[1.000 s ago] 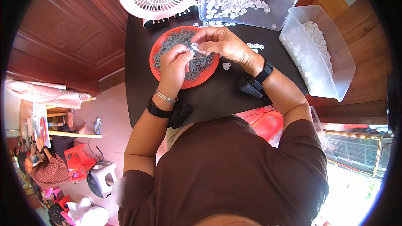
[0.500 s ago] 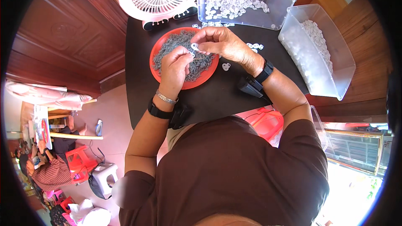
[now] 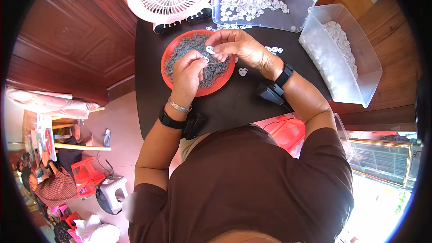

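Note:
Above a red round tray (image 3: 214,89) heaped with small grey screw-like pieces (image 3: 191,45), my two hands work close together. My right hand (image 3: 243,49) pinches a small white plastic piece with holes (image 3: 210,50) between thumb and fingertips. Just below and left of it, my left hand (image 3: 188,72) has thumb and index finger closed on another tiny white part (image 3: 206,59); its shape is mostly covered by the fingers. The two parts are close; whether they touch I cannot tell. A loose white piece with holes (image 3: 243,71) lies on the dark table, right of the tray.
A clear bin (image 3: 292,0) at the back holds white pieces. Another translucent bin (image 3: 366,72) with white parts stands at the right. More white pieces (image 3: 274,50) lie near my right wrist. A pink-and-white fan (image 3: 173,11) stands back left. A person (image 3: 56,186) sits at far left.
My right fingertips and the white piece in them have shifted very slightly to the right. My left hand stays in nearly the same place.

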Demonstrator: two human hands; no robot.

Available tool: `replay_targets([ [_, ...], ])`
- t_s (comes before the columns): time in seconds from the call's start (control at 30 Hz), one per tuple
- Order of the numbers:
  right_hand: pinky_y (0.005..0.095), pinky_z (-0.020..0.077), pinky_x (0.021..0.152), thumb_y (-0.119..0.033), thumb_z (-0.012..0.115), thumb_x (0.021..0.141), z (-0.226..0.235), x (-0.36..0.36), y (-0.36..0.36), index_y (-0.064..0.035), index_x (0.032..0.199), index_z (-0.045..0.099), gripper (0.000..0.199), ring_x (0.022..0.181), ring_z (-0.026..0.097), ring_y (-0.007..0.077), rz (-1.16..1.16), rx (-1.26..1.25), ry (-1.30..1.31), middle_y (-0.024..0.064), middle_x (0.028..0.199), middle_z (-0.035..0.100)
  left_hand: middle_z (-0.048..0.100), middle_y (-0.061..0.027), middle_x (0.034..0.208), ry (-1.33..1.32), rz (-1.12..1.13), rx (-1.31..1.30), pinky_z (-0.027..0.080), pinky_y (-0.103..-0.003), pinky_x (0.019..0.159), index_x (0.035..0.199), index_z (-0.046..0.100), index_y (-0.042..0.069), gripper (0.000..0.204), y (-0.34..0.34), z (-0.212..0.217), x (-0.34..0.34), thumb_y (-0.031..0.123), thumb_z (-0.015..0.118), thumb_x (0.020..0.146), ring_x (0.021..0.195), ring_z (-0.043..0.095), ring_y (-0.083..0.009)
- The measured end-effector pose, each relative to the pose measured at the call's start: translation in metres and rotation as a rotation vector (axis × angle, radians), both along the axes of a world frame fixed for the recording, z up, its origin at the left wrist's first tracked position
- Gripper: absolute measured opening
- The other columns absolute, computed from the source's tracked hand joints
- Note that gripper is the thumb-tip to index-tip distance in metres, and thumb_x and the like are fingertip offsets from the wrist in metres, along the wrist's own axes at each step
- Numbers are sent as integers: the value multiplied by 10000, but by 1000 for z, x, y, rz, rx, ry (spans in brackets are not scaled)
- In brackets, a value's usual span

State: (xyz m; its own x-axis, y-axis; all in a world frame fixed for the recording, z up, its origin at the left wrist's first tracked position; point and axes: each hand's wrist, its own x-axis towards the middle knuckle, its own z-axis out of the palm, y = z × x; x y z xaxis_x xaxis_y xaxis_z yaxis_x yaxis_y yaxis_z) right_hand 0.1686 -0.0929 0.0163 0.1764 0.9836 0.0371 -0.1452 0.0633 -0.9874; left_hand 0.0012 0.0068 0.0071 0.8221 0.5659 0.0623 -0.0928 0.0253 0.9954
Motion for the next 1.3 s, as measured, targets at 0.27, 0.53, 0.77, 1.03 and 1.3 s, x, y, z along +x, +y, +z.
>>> replay_targets([
  [0.27,201,474,679,-125,632,815,2,-3,-2,-13,1021,609,235,705,572,71,43,-48,42,14,820,613,464,10,568,-10,-2,-8,327,-214,449,711,548,16,129,0,-2,0,92,547,815,481,422,-57],
  [0.53,201,468,676,-88,623,825,3,-2,-2,-16,1015,616,204,705,554,62,43,-30,-28,10,831,613,462,12,563,-4,-5,11,329,-219,451,713,551,15,129,2,-4,-1,98,548,812,481,423,-59],
  [0.77,234,484,762,-54,634,839,12,-15,-7,-3,1001,627,170,813,576,77,-67,64,-328,25,878,644,470,10,570,-9,-6,56,331,-220,453,714,550,18,132,1,-5,-1,93,543,821,483,425,-61],
  [1.03,233,480,774,-39,655,829,1,-20,-4,-20,1052,607,228,851,580,65,-73,105,-358,1,902,640,482,9,592,-21,34,-63,338,-205,458,757,564,13,141,-4,-4,1,115,540,851,494,427,-61],
  [1.3,277,515,709,-50,727,739,11,-30,-7,-42,1049,613,331,802,641,140,-169,142,-738,76,890,662,529,-4,627,-73,50,-167,363,-186,469,816,579,23,141,-7,-6,2,147,534,865,510,467,-63],
])
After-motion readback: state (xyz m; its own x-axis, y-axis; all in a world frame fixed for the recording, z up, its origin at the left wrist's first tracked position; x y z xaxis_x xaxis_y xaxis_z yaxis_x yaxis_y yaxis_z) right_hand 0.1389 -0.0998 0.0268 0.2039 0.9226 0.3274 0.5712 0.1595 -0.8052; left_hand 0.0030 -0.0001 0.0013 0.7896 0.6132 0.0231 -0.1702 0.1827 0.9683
